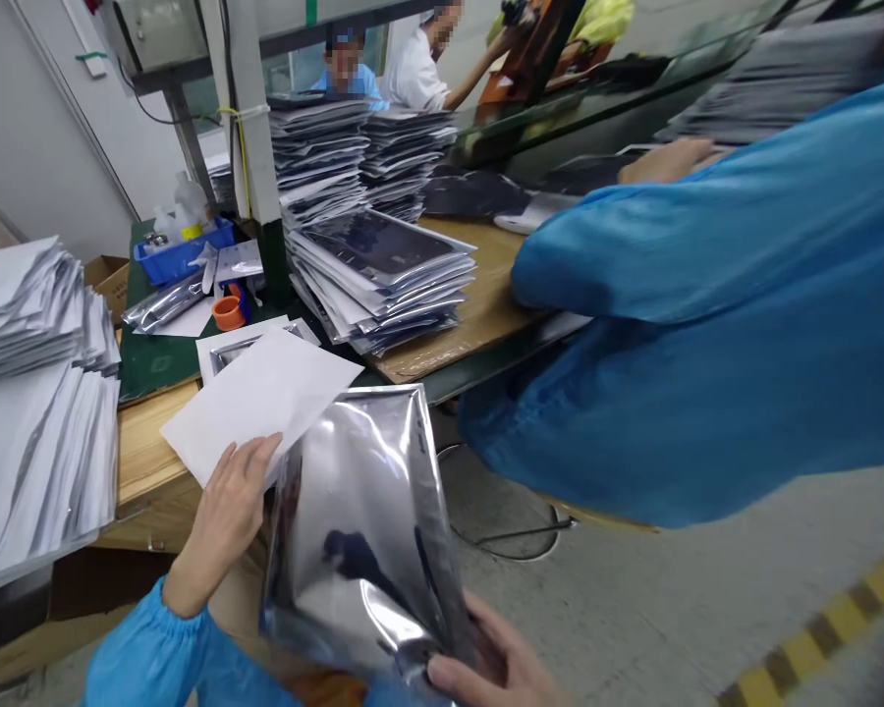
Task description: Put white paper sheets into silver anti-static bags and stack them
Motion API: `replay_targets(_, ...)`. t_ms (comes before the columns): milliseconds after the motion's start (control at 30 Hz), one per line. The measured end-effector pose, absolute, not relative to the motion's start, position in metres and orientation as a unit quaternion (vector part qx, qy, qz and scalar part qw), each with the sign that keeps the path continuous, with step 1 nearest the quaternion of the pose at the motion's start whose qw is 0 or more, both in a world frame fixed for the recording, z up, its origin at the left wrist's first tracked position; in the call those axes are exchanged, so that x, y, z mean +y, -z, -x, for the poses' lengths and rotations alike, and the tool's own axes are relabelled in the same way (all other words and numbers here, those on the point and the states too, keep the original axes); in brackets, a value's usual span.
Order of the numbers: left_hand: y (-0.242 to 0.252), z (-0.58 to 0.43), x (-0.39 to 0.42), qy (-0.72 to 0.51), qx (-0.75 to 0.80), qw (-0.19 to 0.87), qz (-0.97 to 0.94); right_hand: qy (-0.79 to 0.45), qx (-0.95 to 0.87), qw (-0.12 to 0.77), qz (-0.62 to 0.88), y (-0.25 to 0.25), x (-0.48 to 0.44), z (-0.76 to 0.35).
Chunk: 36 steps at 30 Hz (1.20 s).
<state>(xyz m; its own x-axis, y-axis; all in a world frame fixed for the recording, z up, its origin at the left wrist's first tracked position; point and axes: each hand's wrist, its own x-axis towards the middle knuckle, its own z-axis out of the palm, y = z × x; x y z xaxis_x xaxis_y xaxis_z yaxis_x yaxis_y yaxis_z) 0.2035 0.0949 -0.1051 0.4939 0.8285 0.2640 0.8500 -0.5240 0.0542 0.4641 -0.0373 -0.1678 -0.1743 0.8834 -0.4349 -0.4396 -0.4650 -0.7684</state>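
- A worker's left hand [228,501] pinches the lower edge of a white paper sheet [261,398], whose corner meets the mouth of a silver foil bag [364,501].
- The right hand [497,663] grips the bag's bottom corner, thumb pressed on the crinkled foil; the bag is held upright above the floor, in front of the bench edge.
- Behind, a stack of filled bags [383,280] rests on a cardboard-topped bench [478,314], taller piles rising further back.
- A co-worker in a blue coat [707,324] leans over the bench at right.
- An orange tape roll [228,311] and a blue tray [181,257] sit on the green mat.
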Motion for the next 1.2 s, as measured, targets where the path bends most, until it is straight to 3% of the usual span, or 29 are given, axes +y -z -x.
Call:
replay_targets(233, 0.143, -0.172, 0.050, 0.251, -0.672, 0.062, 0.694, -0.708, -0.238, 0.529, 0.402, 0.174, 0.007, -0.434)
replay_targets(367, 0.156, -0.173, 0.030, 0.265, -0.727, -0.023, 0.633, -0.728, -0.217, 0.544, 0.356, 0.183, 0.004, -0.411)
replay_targets(600, 0.161, -0.191, 0.018, 0.472, -0.697, -0.157, 0.516, -0.720, -0.201, 0.552, 0.369, 0.192, 0.000, -0.393)
replay_targets(733, 0.155, -0.194, 0.018, 0.510, -0.698, -0.105, 0.491, -0.724, -0.220, 0.547, 0.358, 0.186, -0.001, -0.391)
replay_targets(900, 0.162, -0.195, 0.005, 0.407, -0.612, -0.039, 0.677, -0.702, -0.215, 0.557, 0.389, 0.182, -0.006, -0.383)
replay_targets(1033, 0.173, -0.206, -0.011, 0.385, -0.603, -0.141, 0.684, -0.669, -0.225, 0.565, 0.426, 0.185, -0.006, -0.367)
replay_targets(1200, 0.170, -0.215, -0.007, 0.636, -0.623, -0.337, 0.307, -0.679, -0.230, 0.568, 0.405, 0.196, -0.019, -0.342)
